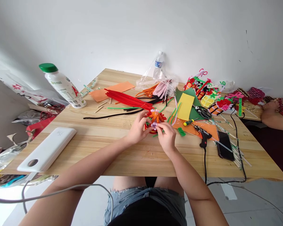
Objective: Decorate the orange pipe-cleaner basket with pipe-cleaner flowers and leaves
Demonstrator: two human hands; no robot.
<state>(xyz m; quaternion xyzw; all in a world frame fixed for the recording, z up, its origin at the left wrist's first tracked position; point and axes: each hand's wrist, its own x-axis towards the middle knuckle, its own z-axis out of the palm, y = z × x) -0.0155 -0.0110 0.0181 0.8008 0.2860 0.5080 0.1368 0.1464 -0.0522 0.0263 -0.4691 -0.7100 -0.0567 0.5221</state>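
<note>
Between my two hands is a small pipe-cleaner ornament (pixel 156 117) in orange, red and light purple. My left hand (pixel 139 127) grips its left side with bent fingers. From the right, my right hand (pixel 167 134) pinches a light purple part (pixel 153 125) at the front. My fingers cover some of the piece, so its full shape is hidden. Just behind it lies a thick bundle of red pipe cleaners (pixel 127 99). A curly green piece (pixel 181 131) rests to the right of my right hand.
A hot glue gun (pixel 204 136), phone (pixel 225 146), scissors (pixel 202 112) and yellow sheet (pixel 185 106) lie right. Finished ornaments (pixel 208 94) stand behind them. Left are a white power bank (pixel 48 149) and bottle (pixel 63 86). Another person's arm (pixel 274 117) shows far right.
</note>
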